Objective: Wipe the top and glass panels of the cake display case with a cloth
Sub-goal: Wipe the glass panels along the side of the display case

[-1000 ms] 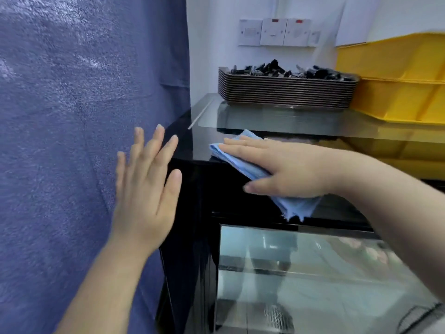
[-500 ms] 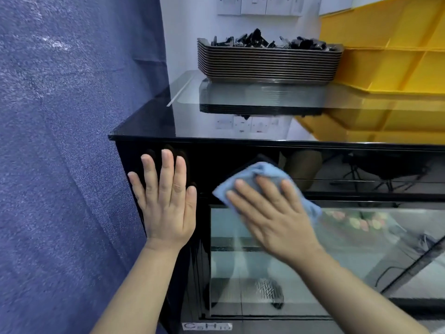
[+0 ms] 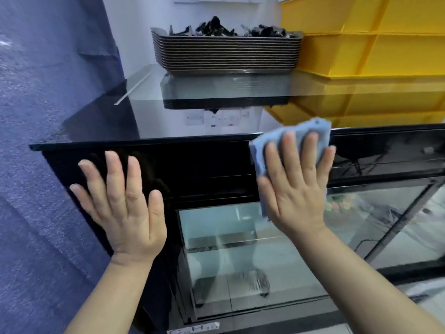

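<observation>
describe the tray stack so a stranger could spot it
Find the black display case; at the back of its glossy top sits a stack of brown trays. Unlike the yellow crates beside it, it is topped with black pieces.

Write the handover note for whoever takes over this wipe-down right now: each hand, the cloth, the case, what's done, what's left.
Left hand: flat, fingers straight, braced on the case's black front band, near its left corner.
Right hand: fingers spread, pressing the blue cloth on the same band, at the top edge.
Top: stacked trays and yellow crates sit at the back.
Done: cannot tell; no wipe marks show.
Left: likely the front glass panel below the cloth.
</observation>
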A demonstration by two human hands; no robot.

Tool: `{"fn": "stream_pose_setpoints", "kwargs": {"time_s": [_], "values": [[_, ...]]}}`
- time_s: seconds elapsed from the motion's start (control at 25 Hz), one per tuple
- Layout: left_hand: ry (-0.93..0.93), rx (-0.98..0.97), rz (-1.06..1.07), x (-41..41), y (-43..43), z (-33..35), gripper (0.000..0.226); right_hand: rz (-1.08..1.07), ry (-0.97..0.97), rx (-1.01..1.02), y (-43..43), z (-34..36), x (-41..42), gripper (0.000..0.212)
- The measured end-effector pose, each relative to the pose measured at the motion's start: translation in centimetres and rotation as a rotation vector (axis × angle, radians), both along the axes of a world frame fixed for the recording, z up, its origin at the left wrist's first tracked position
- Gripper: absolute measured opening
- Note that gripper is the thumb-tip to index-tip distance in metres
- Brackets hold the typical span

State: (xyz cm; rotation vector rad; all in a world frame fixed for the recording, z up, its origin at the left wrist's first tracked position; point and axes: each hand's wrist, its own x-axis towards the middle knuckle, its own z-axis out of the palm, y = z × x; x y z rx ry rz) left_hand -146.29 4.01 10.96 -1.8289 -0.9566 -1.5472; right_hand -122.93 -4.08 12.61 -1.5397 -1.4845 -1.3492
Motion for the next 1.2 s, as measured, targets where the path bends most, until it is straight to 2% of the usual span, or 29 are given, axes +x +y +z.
{"fn": "stream_pose_setpoints", "kwargs": {"time_s": [0.08,0.16,0.24,0.32,0.4,0.44,0.56,0.6,0.72,0.76,0.88,0.92,1.08,1.12,1.2], "values": [[0.026,0.023,-0.091,2.9,-1.0,1.3,0.055,0.02,0.149,0.063,0.8,1.5,-1.4,0.058],[0.056,0.025,-0.13,5.8,-1.8,2.7,0.056,0.068,0.025,0.021,0.9,0.5,-0.8,0.058],[0.049,-0.014,-0.084,7.3,-2.4,3.3,0.056,0.029,-0.049,-0.023,-1.0,-1.1,4.0,0.055],[0.068,-0.019,-0.075,8.3,-3.0,3.4,0.057,-0.049,0.133,0.026,-2.6,-0.8,8.0,0.055],[0.158,-0.006,-0.112,10.5,-4.3,3.5,0.058,-0.037,0.312,0.088,-2.5,0.3,8.0,0.056],[0.198,0.007,-0.136,12.1,-5.1,3.6,0.059,-0.001,0.295,0.088,-2.2,0.4,7.4,0.057],[0.254,0.007,-0.134,16.8,-6.3,3.1,0.058,0.036,-0.008,-0.006,-3.3,-1.1,11.5,0.055],[0.257,0.003,-0.099,17.4,-6.3,2.9,0.058,-0.01,0.006,-0.005,-4.2,-1.0,14.1,0.055],[0.203,-0.023,-0.067,18.2,-6.3,2.7,0.058,-0.043,0.367,0.126,-5.0,0.6,16.4,0.056],[0.183,-0.018,-0.083,18.9,-6.7,2.9,0.059,-0.016,0.395,0.143,-4.6,0.7,15.7,0.056],[0.221,0.003,-0.12,22.9,-8.9,3.6,0.058,0.019,0.053,0.007,-5.6,-0.5,18.7,0.056],[0.251,0.0,-0.131,24.2,-9.3,3.5,0.057,-0.01,0.019,-0.012,-6.5,-0.6,20.8,0.055],[0.302,0.001,-0.054,26.9,-9.0,2.3,0.055,-0.012,0.339,0.091,-6.5,0.4,21.8,0.056],[0.297,0.01,-0.027,27.1,-8.8,2.2,0.056,0.009,0.261,0.078,-6.4,0.0,21.5,0.057],[0.298,0.025,-0.006,27.1,-8.7,2.1,0.059,0.054,-0.075,-0.029,-7.3,-0.8,23.9,0.057]]}}
